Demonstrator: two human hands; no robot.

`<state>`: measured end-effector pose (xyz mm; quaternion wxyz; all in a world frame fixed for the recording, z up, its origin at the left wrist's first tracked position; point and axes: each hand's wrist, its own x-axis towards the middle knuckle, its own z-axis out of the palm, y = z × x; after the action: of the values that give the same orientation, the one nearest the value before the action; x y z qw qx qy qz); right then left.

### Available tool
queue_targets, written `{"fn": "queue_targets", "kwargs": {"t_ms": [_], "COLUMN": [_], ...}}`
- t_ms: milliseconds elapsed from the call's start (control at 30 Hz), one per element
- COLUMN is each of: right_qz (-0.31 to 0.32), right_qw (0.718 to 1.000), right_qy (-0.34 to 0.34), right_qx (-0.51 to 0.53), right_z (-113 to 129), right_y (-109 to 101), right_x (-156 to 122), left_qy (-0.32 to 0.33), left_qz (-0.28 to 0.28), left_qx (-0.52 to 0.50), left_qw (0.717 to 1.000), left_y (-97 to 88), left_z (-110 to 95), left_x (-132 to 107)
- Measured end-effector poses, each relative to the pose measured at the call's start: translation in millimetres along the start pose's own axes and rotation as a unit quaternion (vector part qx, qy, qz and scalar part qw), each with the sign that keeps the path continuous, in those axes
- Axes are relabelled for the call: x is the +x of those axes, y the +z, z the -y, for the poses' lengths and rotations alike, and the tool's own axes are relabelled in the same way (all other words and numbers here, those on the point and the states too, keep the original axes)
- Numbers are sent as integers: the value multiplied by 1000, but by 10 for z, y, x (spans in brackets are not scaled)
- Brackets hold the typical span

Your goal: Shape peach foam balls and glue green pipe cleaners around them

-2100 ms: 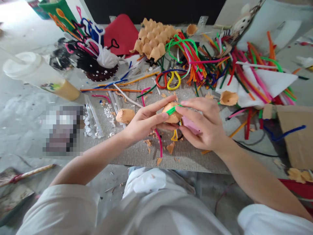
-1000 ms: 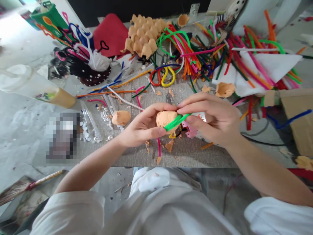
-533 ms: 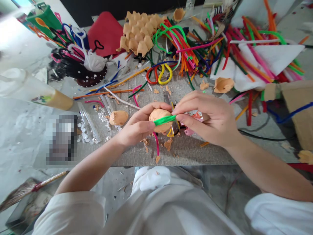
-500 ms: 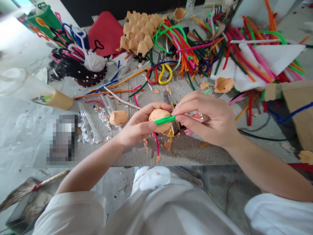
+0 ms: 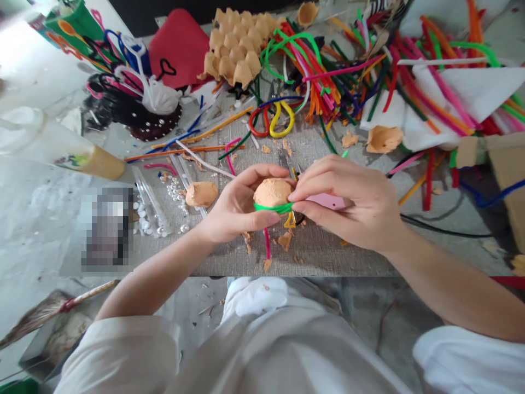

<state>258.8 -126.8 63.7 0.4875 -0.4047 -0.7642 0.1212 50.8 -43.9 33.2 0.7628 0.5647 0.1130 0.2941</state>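
My left hand [image 5: 235, 210] is closed around an orange-tan egg-carton cup [image 5: 273, 191], its domed end facing up. A bright green pipe cleaner [image 5: 272, 208] lies along the cup's near lower edge, under my left thumb. My right hand [image 5: 348, 200] pinches the green pipe cleaner at the cup's right side between thumb and forefinger. Below my right palm is a flat pink piece [image 5: 328, 201], partly covered. A second cut cup [image 5: 202, 193] rests on the table left of my left hand. A pink pipe cleaner [image 5: 267, 243] shows beneath the hands.
Scissors with red and yellow handles [image 5: 281, 119] lie beyond my hands. Behind are an egg carton [image 5: 235, 49] and a pile of coloured pipe cleaners [image 5: 324, 96]. Leftward are pearl beads [image 5: 174, 189], clear sticks [image 5: 152, 205] and a drink cup [image 5: 61, 148]. Cardboard [image 5: 504, 180] stands right.
The green pipe cleaner has gone from crossing the cup's face to lying along its near lower edge. The cup has tipped, showing more of its dome.
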Motion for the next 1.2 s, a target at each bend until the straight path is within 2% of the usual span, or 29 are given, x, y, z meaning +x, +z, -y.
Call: {"fn": "queue_targets", "kwargs": {"t_ms": [200, 333, 433, 633, 767, 833, 867, 933, 1000, 1033, 1067, 1133, 1167, 1200], "right_qz": [-27, -28, 12, 62, 93, 119, 138, 180, 201, 172, 164, 273, 324, 335], "right_qw": [1000, 998, 990, 943, 924, 927, 937, 965, 977, 977, 972, 926, 902, 899], "right_qy": [-5, -33, -52, -183, -226, -225, -207, -116, 44, 116, 159, 212, 218, 202], "right_qx": [8, -55, -134, -271, -294, -277, -246, -153, -60, -47, -61, -148, -185, -197], "right_z": [-55, -87, -73, 70, 237, 297, 309, 275, 150, 56, -50, -264, -352, -417], "right_y": [-44, -143, -222, -300, -260, -283, -318, -432, -568, -625, -666, -688, -672, -643], "right_x": [21, 27, 6, -33, -40, -39, -37, -30, -29, -33, -45, -91, -125, -165], "left_qy": [-46, -34, 1, 108, 150, 165, 172, 189, 214, 230, 244, 268, 273, 271], "left_qz": [46, 22, -15, -71, -96, -104, -104, -96, -91, -91, -91, -92, -93, -98], "left_qx": [-24, -10, 12, 143, 205, 225, 235, 255, 276, 284, 289, 292, 289, 283], "left_qw": [998, 999, 1000, 981, 962, 955, 951, 943, 933, 927, 921, 914, 913, 915], "left_y": [-22, -41, -33, -7, -27, -52, -69, -110, -156, -178, -195, -215, -216, -210], "left_z": [-21, -1, 4, -29, -5, 13, 22, 37, 49, 54, 57, 56, 51, 41], "left_x": [-13, 8, 28, 13, 3, 10, 16, 29, 44, 51, 57, 63, 62, 58]}}
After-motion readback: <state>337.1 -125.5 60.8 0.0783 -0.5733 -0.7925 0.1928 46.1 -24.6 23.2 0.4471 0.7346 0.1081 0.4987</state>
